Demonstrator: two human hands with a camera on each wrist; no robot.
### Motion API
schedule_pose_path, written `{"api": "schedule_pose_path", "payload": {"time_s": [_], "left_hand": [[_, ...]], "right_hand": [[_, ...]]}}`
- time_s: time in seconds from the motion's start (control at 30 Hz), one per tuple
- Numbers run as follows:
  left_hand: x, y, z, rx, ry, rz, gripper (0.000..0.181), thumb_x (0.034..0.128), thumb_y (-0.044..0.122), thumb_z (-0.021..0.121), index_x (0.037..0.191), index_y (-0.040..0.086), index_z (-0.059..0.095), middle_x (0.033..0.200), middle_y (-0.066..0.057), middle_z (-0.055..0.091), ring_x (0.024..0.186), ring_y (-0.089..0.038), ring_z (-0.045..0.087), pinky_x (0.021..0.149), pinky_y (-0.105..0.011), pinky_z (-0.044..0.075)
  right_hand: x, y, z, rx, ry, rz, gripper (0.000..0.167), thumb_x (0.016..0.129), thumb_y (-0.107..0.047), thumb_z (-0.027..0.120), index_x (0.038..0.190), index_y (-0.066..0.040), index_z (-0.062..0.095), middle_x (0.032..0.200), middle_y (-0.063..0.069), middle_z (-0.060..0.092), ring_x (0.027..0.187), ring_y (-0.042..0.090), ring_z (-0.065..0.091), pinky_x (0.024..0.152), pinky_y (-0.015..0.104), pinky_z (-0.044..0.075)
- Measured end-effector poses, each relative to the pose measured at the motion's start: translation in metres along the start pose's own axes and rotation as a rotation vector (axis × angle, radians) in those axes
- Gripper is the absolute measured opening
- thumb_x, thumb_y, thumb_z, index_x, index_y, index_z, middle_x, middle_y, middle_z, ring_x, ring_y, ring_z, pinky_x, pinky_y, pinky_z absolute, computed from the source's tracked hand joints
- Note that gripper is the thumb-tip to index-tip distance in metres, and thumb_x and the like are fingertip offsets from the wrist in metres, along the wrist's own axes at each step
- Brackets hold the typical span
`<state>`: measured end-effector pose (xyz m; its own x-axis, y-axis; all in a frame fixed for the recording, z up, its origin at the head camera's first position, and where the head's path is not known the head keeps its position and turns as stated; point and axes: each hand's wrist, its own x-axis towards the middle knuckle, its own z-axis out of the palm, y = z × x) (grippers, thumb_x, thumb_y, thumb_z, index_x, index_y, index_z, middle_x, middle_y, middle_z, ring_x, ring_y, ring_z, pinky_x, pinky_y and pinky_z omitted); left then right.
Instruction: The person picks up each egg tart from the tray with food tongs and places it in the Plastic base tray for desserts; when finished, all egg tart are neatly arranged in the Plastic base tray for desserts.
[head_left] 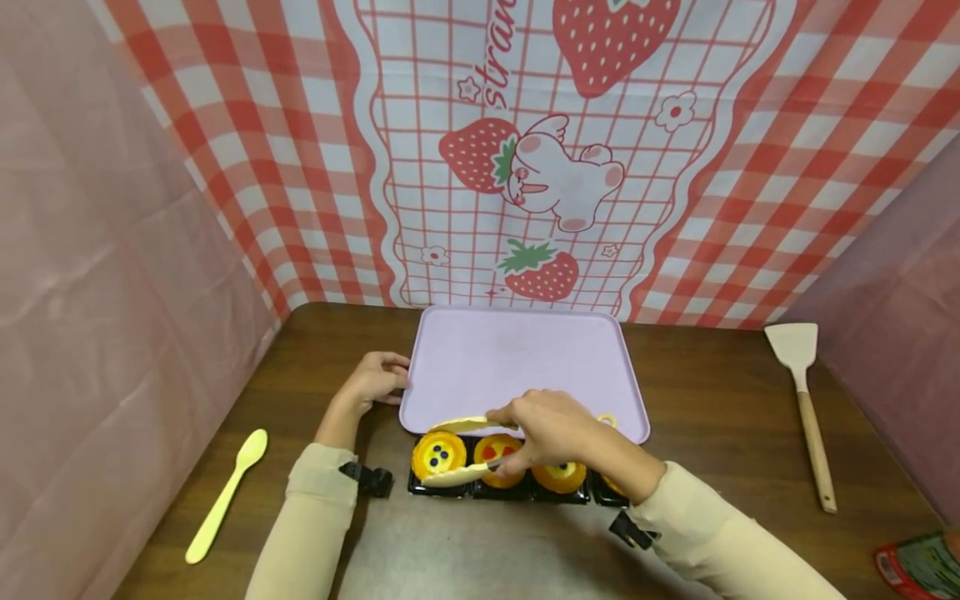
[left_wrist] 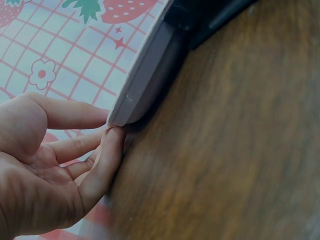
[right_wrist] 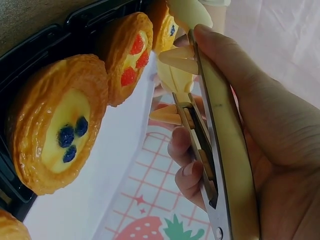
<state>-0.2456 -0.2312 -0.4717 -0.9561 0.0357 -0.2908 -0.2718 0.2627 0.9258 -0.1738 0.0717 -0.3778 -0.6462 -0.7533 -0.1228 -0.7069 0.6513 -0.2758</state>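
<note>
My left hand (head_left: pixel 375 379) pinches the left rim of a lilac tray (head_left: pixel 525 358) between thumb and fingers; the left wrist view shows the grip on its edge (left_wrist: pixel 122 114). My right hand (head_left: pixel 558 429) holds pale yellow tongs (right_wrist: pixel 227 125), their arms spread. In the head view the tong tips lie on either side of the leftmost tart (head_left: pixel 435 450), which is topped with blueberries. Beside it, a tart with red fruit pieces (right_wrist: pixel 128 67) and another blueberry tart (right_wrist: pixel 67 137) sit in black plastic holders (head_left: pixel 498 493). My right forearm partly hides a further tart at the row's right end.
On the left of the wooden table lies a yellow spoon (head_left: pixel 228 496). A spatula (head_left: pixel 806 408) with a wooden handle lies on the right. Part of a red and green can (head_left: pixel 926 567) shows at the lower right. Checked strawberry cloth (head_left: pixel 562 175) hangs behind the tray.
</note>
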Motion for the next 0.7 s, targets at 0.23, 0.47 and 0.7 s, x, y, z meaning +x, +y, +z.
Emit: {"api": "schedule_pose_path", "payload": {"time_s": [0.23,0.47,0.7], "left_hand": [[0.0,0.002,0.001,0.005,-0.004,-0.001,0.043,0.0838,-0.006,0.066,0.126,-0.009,0.055,0.096,-0.014,0.059,0.079,-0.021,0.06,0.067,-0.038,0.06],[0.001,0.002,0.003,0.006,-0.007,0.008,0.043,0.0836,-0.007,0.065,0.125,-0.01,0.055,0.094,-0.014,0.059,0.079,-0.02,0.06,0.065,-0.038,0.06],[0.0,0.0,0.001,0.026,0.009,-0.001,0.042,0.0856,-0.005,0.065,0.126,-0.009,0.055,0.098,-0.016,0.06,0.082,-0.023,0.061,0.069,-0.04,0.06]], "right_hand": [[-0.003,0.002,0.0,0.01,-0.011,0.008,0.072,0.071,-0.054,0.084,0.13,-0.016,0.067,0.104,-0.001,0.073,0.069,0.007,0.054,0.059,0.03,0.048],[-0.007,0.003,0.001,0.008,0.028,0.011,0.085,0.065,-0.06,0.084,0.133,-0.012,0.064,0.117,0.002,0.07,0.089,0.015,0.064,0.07,0.035,0.053],[-0.016,-0.002,0.002,0.036,0.078,0.021,0.095,0.062,-0.061,0.085,0.137,-0.009,0.058,0.115,0.004,0.069,0.099,0.022,0.064,0.08,0.044,0.054]]}}
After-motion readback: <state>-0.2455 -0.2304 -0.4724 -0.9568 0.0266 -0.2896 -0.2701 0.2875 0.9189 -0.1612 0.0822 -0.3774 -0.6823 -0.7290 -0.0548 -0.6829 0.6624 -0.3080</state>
